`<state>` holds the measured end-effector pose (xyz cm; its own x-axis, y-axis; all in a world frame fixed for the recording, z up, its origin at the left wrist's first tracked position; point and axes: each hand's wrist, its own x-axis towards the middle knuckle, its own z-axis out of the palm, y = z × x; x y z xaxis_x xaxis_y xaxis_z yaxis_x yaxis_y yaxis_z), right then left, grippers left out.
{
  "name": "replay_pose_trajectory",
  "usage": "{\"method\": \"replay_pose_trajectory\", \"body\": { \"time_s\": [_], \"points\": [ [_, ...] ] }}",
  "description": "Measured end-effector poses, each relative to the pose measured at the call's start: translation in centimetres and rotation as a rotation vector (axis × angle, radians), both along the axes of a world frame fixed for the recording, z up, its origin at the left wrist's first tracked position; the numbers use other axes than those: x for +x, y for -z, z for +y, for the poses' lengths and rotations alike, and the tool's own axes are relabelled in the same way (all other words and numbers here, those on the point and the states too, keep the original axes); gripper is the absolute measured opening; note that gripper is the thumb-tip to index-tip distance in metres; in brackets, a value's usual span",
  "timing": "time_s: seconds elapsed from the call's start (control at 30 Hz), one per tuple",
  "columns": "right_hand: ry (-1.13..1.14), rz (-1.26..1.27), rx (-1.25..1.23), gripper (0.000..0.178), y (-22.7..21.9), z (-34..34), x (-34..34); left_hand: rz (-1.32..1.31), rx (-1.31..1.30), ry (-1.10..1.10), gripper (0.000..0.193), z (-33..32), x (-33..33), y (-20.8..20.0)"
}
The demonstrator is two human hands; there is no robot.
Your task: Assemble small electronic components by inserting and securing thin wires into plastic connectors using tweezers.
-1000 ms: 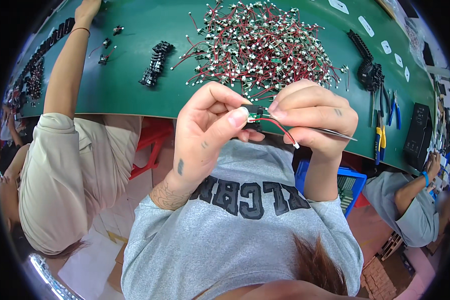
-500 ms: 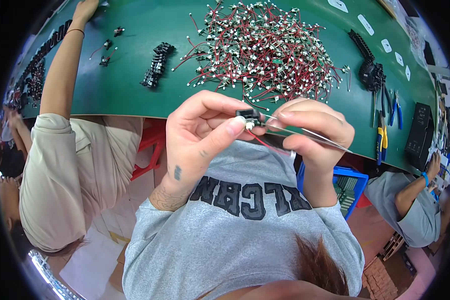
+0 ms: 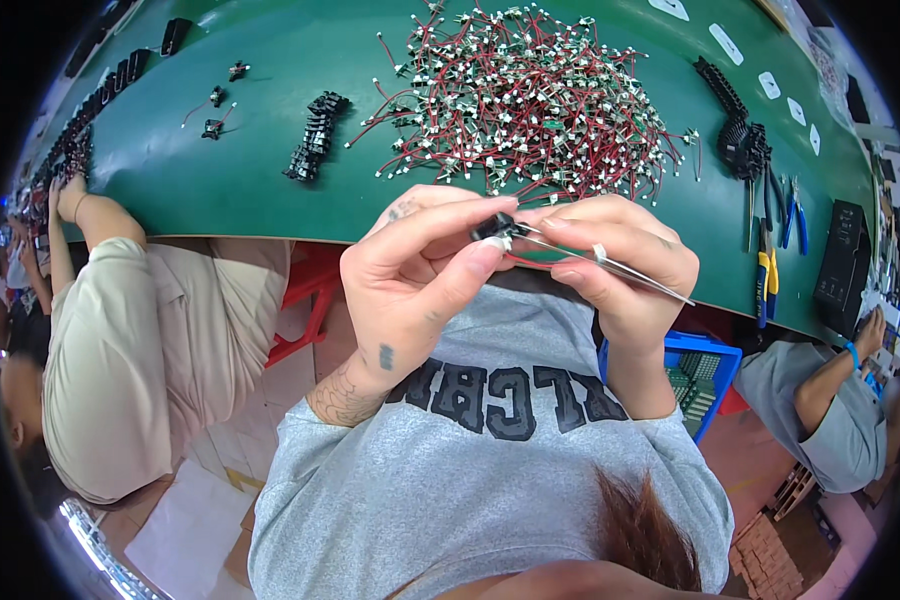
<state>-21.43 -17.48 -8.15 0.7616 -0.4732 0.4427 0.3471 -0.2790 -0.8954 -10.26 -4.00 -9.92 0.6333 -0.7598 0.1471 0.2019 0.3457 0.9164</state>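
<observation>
Between the thumb and fingers of my left hand [image 3: 410, 265] is a small black plastic housing [image 3: 488, 228], held up in front of my chest. A white connector [image 3: 506, 242] shows at its lower side, and a thin red wire [image 3: 533, 262] runs from there toward my other hand. My right hand [image 3: 635, 260] is closed on slim metal tweezers [image 3: 642, 280], whose tips reach the right end of the housing. Fingers hide part of the housing. Just beyond both hands lies a big heap of small circuit boards with red wires [image 3: 530, 110] on the green table [image 3: 260, 190].
Left of the heap stands a row of black housings [image 3: 316, 136], with a few loose wired pieces [image 3: 213, 129] farther left. Pliers [image 3: 765, 275] and a black box [image 3: 841, 255] lie at right. A blue bin [image 3: 705, 345] sits below the edge. Co-workers flank me.
The housing has tilted in my left hand, and the tweezer tips now meet its right end. At left, the co-worker's arm has drawn back from the far side to the black parts nearer by.
</observation>
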Motion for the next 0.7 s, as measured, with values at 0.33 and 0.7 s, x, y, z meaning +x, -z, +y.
{"method": "replay_pose_trajectory", "body": {
  "time_s": [0.33, 0.7],
  "points": [
    [-0.017, -0.050, -0.004, 0.027, 0.60, -0.21, 0.04, -0.014, -0.022, -0.013, 0.028, -0.24, -0.26, -0.16],
    [0.003, -0.054, -0.099, 0.022, 0.44, 0.18, 0.22, -0.256, 0.038, -0.066, 0.025, 0.06, 0.43, -0.16]
  ]
}}
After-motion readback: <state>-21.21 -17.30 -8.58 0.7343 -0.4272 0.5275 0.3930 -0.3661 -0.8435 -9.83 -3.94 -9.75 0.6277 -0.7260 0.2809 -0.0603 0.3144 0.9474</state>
